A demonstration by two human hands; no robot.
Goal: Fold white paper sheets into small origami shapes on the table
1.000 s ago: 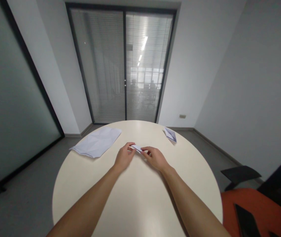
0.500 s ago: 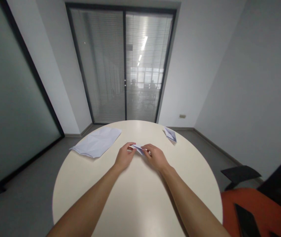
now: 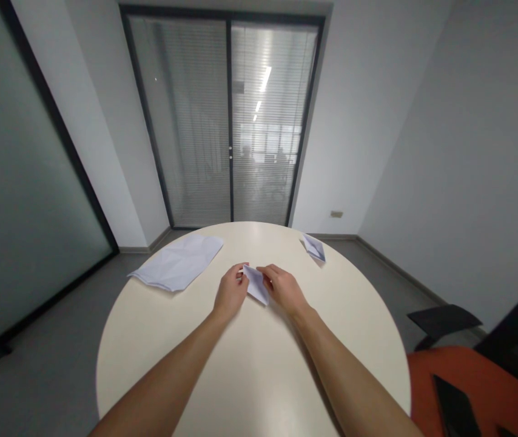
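Between my two hands is a small piece of folded white paper (image 3: pixel 256 286), its broad face turned toward me and its lower corner pointing down to the right. My left hand (image 3: pixel 232 291) pinches its left edge, fingers curled behind it. On the other side, my right hand (image 3: pixel 284 287) grips the right edge between thumb and fingers. The hands hide both side edges of the paper. Left of them lies a stack of larger white paper sheets (image 3: pixel 179 261) with creases. Toward the far right rests another folded paper piece (image 3: pixel 314 248), partly standing up.
The round cream table (image 3: pixel 245 376) carries all the paper. An orange chair (image 3: pixel 481 388) with black armrests stands close at the right. Beyond the table's far edge are a glass partition with blinds (image 3: pixel 186 121) and a white wall (image 3: pixel 359 121).
The folded paper has tilted so more of its face shows, its corner now hanging lower. My hands have shifted slightly with it; the other papers lie as before.
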